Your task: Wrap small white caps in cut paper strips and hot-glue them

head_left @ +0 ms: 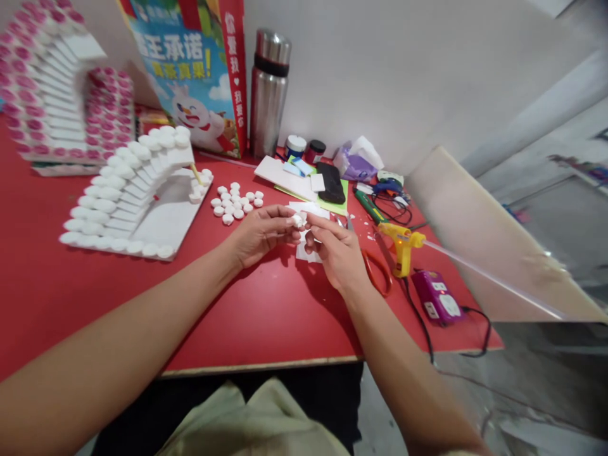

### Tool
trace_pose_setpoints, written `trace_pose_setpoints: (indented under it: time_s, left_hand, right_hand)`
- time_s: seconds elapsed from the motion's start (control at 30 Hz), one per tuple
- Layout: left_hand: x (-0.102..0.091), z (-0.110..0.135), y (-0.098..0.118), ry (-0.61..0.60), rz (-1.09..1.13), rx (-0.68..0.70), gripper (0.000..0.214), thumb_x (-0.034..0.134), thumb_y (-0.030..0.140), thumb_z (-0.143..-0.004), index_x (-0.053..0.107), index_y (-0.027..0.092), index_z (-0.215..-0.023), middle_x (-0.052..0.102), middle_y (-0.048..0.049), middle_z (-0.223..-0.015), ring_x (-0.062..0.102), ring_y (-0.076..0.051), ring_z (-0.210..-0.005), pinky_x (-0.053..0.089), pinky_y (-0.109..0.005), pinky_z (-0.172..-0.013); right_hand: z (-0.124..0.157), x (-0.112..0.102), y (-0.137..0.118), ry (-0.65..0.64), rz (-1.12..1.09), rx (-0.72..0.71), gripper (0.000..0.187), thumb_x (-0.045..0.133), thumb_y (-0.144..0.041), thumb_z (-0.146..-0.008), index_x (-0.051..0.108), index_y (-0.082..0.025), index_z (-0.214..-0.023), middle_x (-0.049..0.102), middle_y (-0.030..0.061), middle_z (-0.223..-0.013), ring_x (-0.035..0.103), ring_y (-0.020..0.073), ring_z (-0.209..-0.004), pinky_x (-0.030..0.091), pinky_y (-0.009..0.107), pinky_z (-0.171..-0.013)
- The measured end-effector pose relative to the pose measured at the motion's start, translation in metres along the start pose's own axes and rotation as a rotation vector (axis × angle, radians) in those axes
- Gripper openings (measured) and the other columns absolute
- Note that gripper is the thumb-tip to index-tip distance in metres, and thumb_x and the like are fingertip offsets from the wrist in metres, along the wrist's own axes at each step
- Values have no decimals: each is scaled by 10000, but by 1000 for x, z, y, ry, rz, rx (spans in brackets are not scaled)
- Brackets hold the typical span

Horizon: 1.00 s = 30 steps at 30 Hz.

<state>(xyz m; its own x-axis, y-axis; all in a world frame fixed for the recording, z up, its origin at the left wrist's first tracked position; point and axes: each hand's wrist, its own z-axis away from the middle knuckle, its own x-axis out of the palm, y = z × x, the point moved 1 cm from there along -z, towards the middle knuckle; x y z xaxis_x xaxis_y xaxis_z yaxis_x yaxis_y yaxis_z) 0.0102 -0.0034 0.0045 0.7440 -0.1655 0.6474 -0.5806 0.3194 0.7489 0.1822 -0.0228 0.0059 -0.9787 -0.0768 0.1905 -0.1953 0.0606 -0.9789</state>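
Note:
A small crumpled white piece (299, 220), perhaps paper or foam, is pinched between the fingertips of my left hand (263, 233). My right hand (336, 247) meets it from the other side, thumb and fingers closed on the same piece. White paper sheets (308, 251) lie on the red table under my hands. Left of my hands sits a cluster of round white pieces (232, 204). Orange-handled scissors (379, 275) rest beside my right wrist, their blades partly hidden by the hand.
A white stair-like model (161, 221) edged with round pieces stands at left, a pink-dotted one (57, 95) behind. A steel flask (270, 95) and printed bag (190, 76) are at the back. A yellow glue gun (403, 244) and purple power strip (437, 297) with cables occupy the right.

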Motion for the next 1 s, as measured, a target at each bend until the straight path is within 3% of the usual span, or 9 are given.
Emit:
trace_pose_setpoints:
  time_s: [0.3, 0.67, 0.83, 1.0]
  left_hand:
    - [-1, 0, -3, 11, -60, -27, 273, 898, 122, -664, 693, 117, -844, 777, -66, -778, 731, -156, -628, 610, -283, -684]
    - [1, 1, -4, 56, -99, -50, 217, 847, 96, -724, 687, 123, -869, 774, -66, -777, 722, -144, -623, 601, -268, -682]
    - [0, 1, -4, 63, -109, -76, 219, 857, 113, -741, 705, 117, -899, 765, -72, -782, 714, -148, -636, 605, -279, -673]
    - [-1, 0, -5, 58, -109, -85, 210, 891, 141, -722, 771, 95, -889, 758, -73, -777, 702, -133, -620, 609, -258, -661]
  right_hand:
    - [5, -6, 7, -18, 78, -47, 267, 699, -239, -840, 859, -304, -1043, 662, -2, -854, 567, 101, -669, 509, 272, -608]
    - [9, -5, 4, -33, 254, -190, 314, 647, -211, -890, 853, -324, -1099, 638, 13, -935, 573, 92, -648, 525, 277, -578]
    - [10, -7, 2, -53, 468, -262, 394, 562, -177, -932, 828, -316, -1187, 657, 24, -972, 590, 104, -685, 539, 284, -639]
    - [10, -8, 4, -66, 669, -447, 450, 524, -127, -930, 805, -294, -1239, 675, 44, -1000, 634, 146, -825, 535, 292, -708]
